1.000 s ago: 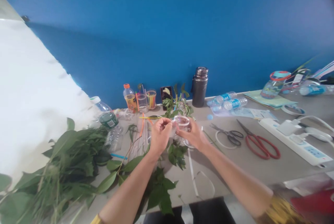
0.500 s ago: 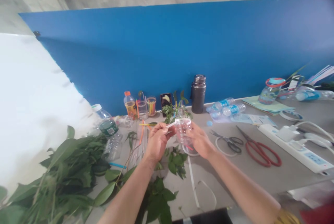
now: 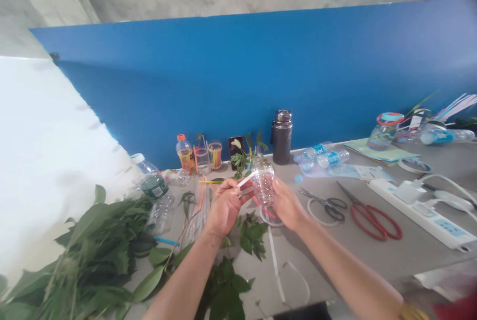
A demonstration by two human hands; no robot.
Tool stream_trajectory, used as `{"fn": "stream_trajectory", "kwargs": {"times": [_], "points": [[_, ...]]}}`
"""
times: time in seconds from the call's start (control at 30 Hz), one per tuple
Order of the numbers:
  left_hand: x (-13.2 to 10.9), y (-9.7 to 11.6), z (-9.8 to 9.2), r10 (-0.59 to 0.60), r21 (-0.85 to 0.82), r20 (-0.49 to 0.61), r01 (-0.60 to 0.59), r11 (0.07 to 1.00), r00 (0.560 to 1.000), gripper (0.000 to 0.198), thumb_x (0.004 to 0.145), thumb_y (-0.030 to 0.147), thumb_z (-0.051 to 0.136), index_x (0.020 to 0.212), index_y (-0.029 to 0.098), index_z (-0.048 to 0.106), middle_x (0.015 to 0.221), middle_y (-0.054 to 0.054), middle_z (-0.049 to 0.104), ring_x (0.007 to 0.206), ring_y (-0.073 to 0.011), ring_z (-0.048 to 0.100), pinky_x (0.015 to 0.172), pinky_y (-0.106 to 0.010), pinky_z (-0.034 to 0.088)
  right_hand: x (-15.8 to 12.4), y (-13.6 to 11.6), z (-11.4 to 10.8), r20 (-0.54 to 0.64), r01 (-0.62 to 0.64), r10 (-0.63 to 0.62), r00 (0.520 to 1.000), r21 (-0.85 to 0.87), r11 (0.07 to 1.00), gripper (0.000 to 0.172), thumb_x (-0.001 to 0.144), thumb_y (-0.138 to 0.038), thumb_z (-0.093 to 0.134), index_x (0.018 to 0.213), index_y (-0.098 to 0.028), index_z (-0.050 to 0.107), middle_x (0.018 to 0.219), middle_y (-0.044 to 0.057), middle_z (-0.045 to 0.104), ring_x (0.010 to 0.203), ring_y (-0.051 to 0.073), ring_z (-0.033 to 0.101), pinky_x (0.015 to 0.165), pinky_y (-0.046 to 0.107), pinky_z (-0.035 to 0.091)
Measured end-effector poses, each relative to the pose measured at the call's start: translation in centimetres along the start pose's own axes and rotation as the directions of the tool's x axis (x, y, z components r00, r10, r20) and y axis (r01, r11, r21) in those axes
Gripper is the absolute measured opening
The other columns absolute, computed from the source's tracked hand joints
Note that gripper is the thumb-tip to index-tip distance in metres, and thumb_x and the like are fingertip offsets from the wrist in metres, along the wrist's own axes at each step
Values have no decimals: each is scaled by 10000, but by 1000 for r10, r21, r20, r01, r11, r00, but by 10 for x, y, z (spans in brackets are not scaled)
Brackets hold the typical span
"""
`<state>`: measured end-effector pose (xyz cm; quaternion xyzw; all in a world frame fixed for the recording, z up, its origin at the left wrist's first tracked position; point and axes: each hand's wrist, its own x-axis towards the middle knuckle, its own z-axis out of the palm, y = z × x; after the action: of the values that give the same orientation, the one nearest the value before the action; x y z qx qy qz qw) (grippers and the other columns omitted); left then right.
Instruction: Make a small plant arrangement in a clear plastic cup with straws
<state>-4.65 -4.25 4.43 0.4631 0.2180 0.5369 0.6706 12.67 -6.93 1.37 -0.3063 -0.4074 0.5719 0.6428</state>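
My right hand [image 3: 286,204] grips a clear plastic cup [image 3: 264,186] from its right side, holding it up above the table. My left hand [image 3: 225,207] pinches a white drinking straw [image 3: 246,180], whose far end reaches the cup's upper part. A red straw [image 3: 265,209] shows low behind the cup, partly hidden by it. A loose clear plastic ring [image 3: 269,218] lies on the table under the cup. Cut green leaves [image 3: 253,236] lie just below my hands.
A large heap of leafy branches [image 3: 93,245] lies at the left against a white sheet. Beyond my hands stand bottles, straw-filled cups and a dark flask [image 3: 281,137]. Two pairs of scissors [image 3: 372,219] and a white power strip [image 3: 421,215] lie to the right.
The view has tilted, so the scene sits lower in the frame. My hands have drawn slightly apart, and the white straw now shows clearly between my left hand and the cup.
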Motion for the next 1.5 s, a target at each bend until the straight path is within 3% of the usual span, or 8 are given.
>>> {"fn": "stream_trajectory", "kwargs": {"times": [0.23,0.33,0.47,0.67,0.83,1.03,1.27,1.5], "points": [[-3,2,3,37,39,7,-37,999,999,154,737,254,712,713,209,567,1011,-64,745,1092,-301,689,972,-570,528,0,0,1,-47,33,-38,998,-103,994,604,633,-435,874,1149,-244,624,1069,70,710,933,258,681,773,381,559],[-3,2,1,41,-17,-4,-41,999,999,138,724,223,713,705,208,577,1018,-46,745,1068,-286,698,989,-572,522,4,5,-5,-96,48,-51,994,-29,998,481,690,-435,842,1081,-248,632,1073,65,712,925,254,694,769,393,574],[-1,2,-3,35,-74,11,-34,997,999,137,728,229,701,710,209,567,1082,-60,748,1119,-305,684,987,-587,518,6,6,-9,-41,15,-13,999,50,999,367,802,-509,728,1049,-246,661,1048,69,731,959,274,704,832,450,579],[-1,6,-2,4,-95,102,5,995,995,162,732,243,698,701,207,543,1159,-93,744,1274,-353,601,1037,-612,470,6,3,-5,-10,-63,64,998,131,989,418,855,-579,643,1110,-248,656,1035,66,744,948,274,716,886,487,566],[-3,8,-2,-17,-156,134,38,987,991,135,741,190,704,703,189,575,1192,-96,740,1303,-348,580,1109,-618,398,6,5,-8,43,-73,69,997,99,992,581,851,-688,614,1205,-229,649,1139,97,726,934,249,697,758,389,574],[-5,10,-1,-33,-201,168,67,977,985,120,746,162,689,703,180,578,1256,-111,717,1338,-350,549,1143,-621,355,4,5,-13,-3,25,-25,1000,-45,999,561,727,-419,858,1220,-256,646,1069,50,714,916,215,674,676,289,548],[-7,16,-1,-56,-265,194,108,958,979,103,733,180,685,694,188,590,1257,-95,717,1346,-347,540,1144,-618,367,8,5,-7,-6,21,-20,1000,207,978,344,765,-355,807,1051,-206,685,953,51,748,819,215,708,675,334,579],[-6,20,-7,-65,-340,101,96,936,993,81,709,153,692,691,187,620,1260,-99,718,1331,-338,553,1060,-532,479,13,3,-14,-4,-90,99,995,383,919,289,871,-354,662,1122,-212,647,952,75,771,802,240,738,662,348,562]]}}
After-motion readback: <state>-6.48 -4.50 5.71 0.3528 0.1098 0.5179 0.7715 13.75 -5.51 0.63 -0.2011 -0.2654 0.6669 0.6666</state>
